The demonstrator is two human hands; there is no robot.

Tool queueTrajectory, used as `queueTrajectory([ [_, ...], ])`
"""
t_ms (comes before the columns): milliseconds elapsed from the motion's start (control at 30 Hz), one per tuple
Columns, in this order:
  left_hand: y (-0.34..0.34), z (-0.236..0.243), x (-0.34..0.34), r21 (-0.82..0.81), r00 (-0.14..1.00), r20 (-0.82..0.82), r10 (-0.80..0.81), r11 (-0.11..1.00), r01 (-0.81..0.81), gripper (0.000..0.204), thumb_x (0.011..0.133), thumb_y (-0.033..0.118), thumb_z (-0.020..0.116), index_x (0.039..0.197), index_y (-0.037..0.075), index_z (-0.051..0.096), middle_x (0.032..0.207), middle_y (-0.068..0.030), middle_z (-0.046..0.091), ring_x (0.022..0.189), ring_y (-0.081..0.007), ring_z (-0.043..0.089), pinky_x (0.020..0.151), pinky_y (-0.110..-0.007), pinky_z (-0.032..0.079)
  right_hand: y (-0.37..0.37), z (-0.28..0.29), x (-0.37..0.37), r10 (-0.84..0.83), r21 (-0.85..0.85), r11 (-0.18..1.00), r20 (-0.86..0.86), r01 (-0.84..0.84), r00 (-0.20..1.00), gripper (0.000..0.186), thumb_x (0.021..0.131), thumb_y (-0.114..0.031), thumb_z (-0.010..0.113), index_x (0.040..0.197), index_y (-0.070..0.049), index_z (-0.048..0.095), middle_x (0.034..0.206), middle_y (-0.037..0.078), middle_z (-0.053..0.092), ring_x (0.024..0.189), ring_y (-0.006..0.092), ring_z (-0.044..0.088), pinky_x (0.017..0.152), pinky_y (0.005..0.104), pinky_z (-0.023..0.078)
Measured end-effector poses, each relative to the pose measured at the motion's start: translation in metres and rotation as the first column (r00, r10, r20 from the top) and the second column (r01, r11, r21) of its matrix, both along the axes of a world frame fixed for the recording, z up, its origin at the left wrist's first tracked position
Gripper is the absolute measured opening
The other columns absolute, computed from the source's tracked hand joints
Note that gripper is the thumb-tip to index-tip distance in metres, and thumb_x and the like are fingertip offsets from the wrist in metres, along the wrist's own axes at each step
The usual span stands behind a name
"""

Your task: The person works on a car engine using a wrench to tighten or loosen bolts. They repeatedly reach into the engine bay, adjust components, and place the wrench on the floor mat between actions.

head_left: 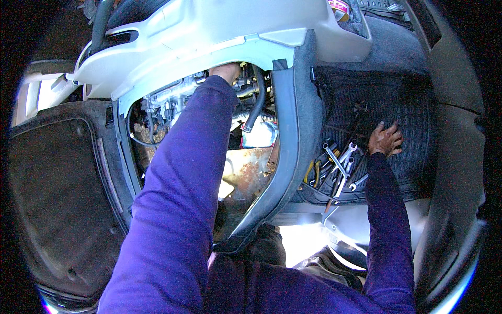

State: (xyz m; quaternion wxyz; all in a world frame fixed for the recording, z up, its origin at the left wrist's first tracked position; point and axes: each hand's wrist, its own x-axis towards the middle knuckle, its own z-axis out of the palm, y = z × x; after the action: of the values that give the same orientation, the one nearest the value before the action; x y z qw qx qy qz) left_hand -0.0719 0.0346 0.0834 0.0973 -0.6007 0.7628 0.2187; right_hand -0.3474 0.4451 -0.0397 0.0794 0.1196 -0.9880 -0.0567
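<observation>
My left arm stretches up across the engine opening, and my left hand [226,71] is inside its far edge, among the engine parts. Its fingers are hidden, so what it touches does not show. Beside it a black rubber hose [256,99] hangs down with a clamp at its lower end. My right hand [386,140] lies spread on the black ribbed floor mat [413,115], fingers apart and holding nothing. Left of that hand, several wrenches [341,165] lie in a heap with yellow-handled pliers [312,174].
Pale plastic trim [209,26] curves over the far side of the opening. A dark lined cover [57,188] stands at the left. A rusty metal panel [251,170] forms the near side of the engine bay. A grey door panel [455,157] borders the right.
</observation>
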Motion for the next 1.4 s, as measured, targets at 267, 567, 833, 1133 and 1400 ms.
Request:
queueTrajectory([
  [267, -0.003, -0.001, 0.005, -0.006, 1.0, -0.006, -0.004, 1.0, 0.004, 0.025, 0.094, 0.015, 0.048, 0.102, 0.003, 0.069, 0.101, -0.0167, 0.07, 0.09, -0.0297, 0.071, 0.081, -0.041, 0.059, -0.004, 0.005, 0.001, -0.038, 0.015, 0.999, 0.067, 0.037, 0.997, 0.061, 0.097, -0.055, 0.045, 0.147, -0.02, 0.039, 0.145, 0.017, 0.043, 0.138, 0.0397, 0.035, 0.109, 0.0669, 0.024],
  [567, -0.004, -0.003, 0.003, -0.014, 1.0, -0.006, -0.023, 1.0, 0.023, 0.025, 0.094, 0.015, 0.049, 0.101, 0.003, 0.069, 0.1, -0.0172, 0.07, 0.09, -0.0299, 0.071, 0.082, -0.04, 0.059, -0.003, 0.007, 0.001, -0.009, -0.024, 1.0, 0.041, 0.01, 0.999, 0.062, 0.097, -0.055, 0.044, 0.145, -0.017, 0.042, 0.145, 0.019, 0.043, 0.138, 0.0406, 0.035, 0.108, 0.068, 0.024],
  [833, 0.0, -0.008, 0.01, -0.018, 0.999, 0.019, -0.051, 0.999, 0.052, 0.025, 0.093, 0.015, 0.049, 0.1, 0.002, 0.07, 0.099, -0.0177, 0.07, 0.09, -0.03, 0.071, 0.082, -0.04, 0.059, -0.003, 0.006, -0.001, -0.038, 0.051, 0.998, 0.034, 0.037, 0.999, 0.06, 0.096, -0.055, 0.046, 0.144, -0.019, 0.042, 0.146, 0.013, 0.042, 0.136, 0.0386, 0.038, 0.107, 0.0652, 0.027],
  [1133, 0.005, -0.007, 0.019, -0.047, 0.979, 0.086, -0.185, 0.981, 0.19, 0.025, 0.093, 0.015, 0.05, 0.099, 0.002, 0.071, 0.099, -0.0182, 0.071, 0.09, -0.0301, 0.071, 0.082, -0.04, 0.059, -0.004, 0.012, 0.002, 0.017, -0.005, 1.0, -0.019, -0.018, 1.0, 0.06, 0.097, -0.054, 0.045, 0.144, -0.017, 0.043, 0.144, 0.018, 0.044, 0.136, 0.0399, 0.038, 0.108, 0.0668, 0.026],
  [1400, 0.168, 0.07, 0.149, -0.609, 0.75, -0.433, -0.5, 0.776, 0.166, 0.032, 0.084, 0.005, 0.067, 0.115, 0.002, 0.06, 0.117, -0.0177, 0.059, 0.111, -0.0378, 0.058, 0.095, -0.043, 0.048, -0.002, 0.014, 0.001, -0.005, 0.026, 1.0, 0.086, 0.003, 0.996, 0.06, 0.097, -0.052, 0.045, 0.144, -0.015, 0.04, 0.144, 0.02, 0.042, 0.136, 0.0403, 0.038, 0.105, 0.0671, 0.03],
])
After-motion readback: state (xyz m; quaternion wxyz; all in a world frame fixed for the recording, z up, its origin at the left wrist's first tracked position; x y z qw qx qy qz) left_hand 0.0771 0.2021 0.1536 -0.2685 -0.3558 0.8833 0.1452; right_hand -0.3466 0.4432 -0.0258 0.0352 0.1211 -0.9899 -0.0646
